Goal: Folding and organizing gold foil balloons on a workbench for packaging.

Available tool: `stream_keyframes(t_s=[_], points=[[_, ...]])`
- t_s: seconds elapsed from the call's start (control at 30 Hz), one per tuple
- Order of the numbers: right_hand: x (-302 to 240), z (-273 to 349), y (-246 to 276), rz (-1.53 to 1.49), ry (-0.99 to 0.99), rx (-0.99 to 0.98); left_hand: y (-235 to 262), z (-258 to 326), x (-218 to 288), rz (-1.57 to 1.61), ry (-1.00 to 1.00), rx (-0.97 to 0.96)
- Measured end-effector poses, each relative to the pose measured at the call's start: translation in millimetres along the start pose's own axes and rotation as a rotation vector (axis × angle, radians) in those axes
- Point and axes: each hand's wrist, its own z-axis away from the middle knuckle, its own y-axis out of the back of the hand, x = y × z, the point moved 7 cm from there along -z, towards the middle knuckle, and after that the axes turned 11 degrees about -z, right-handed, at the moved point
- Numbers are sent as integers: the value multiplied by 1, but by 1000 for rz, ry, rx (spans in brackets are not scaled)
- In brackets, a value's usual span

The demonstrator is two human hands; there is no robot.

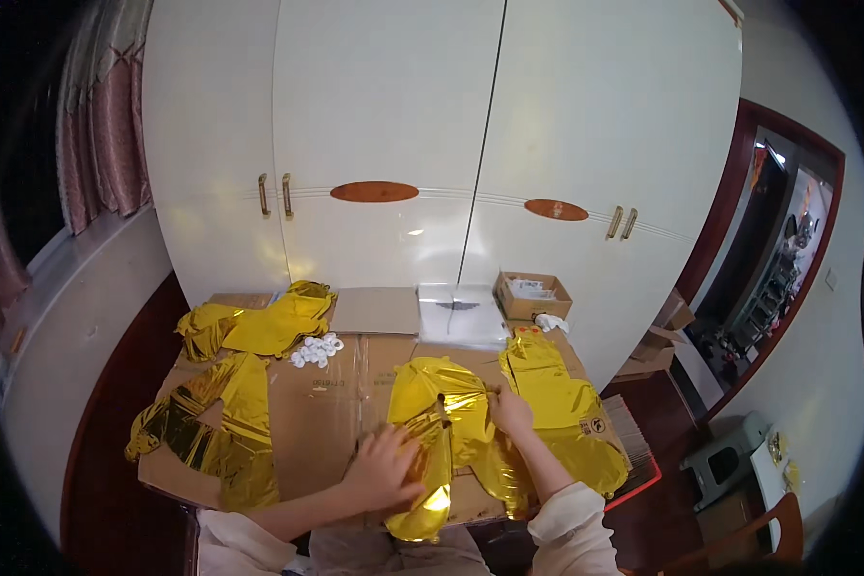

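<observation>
A flat, uninflated gold foil balloon (pixel 470 394) lies creased in front of me, its lower end draped over the near edge of the cardboard-covered table. My left hand (pixel 386 468) rests on its left side, fingers spread and stretched out. At its upper right edge, my right hand (pixel 511 413) has its fingers closed on the foil. More gold foil balloons lie around it: one (pixel 571 422) just right of my right hand, another (pixel 235 413) to the left, and a crumpled pile (pixel 269 326) at the back left.
Small white round pieces (pixel 317 351) form a heap behind my left hand. Clear plastic bags (pixel 461 315) lie at the back beside a small cardboard box (pixel 533 295) holding white packets. White cabinets (pixel 384 115) stand behind the table; a grey stool (pixel 730 461) is at right.
</observation>
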Motion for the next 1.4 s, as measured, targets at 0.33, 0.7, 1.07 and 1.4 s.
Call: stream_keyframes(t_s=[0.33, 0.7, 1.07, 1.4], points=[[-29, 83, -19, 284, 635, -295, -27, 47, -31, -230, -114, -517], [-69, 110, -67, 221, 504, -316, 0, 98, -105, -344, 79, -645], [38, 92, 89, 90, 330, -142, -25, 15, -30, -113, -194, -373], [94, 107, 72, 29, 233, -137, -51, 29, -67, -92, -207, -635]])
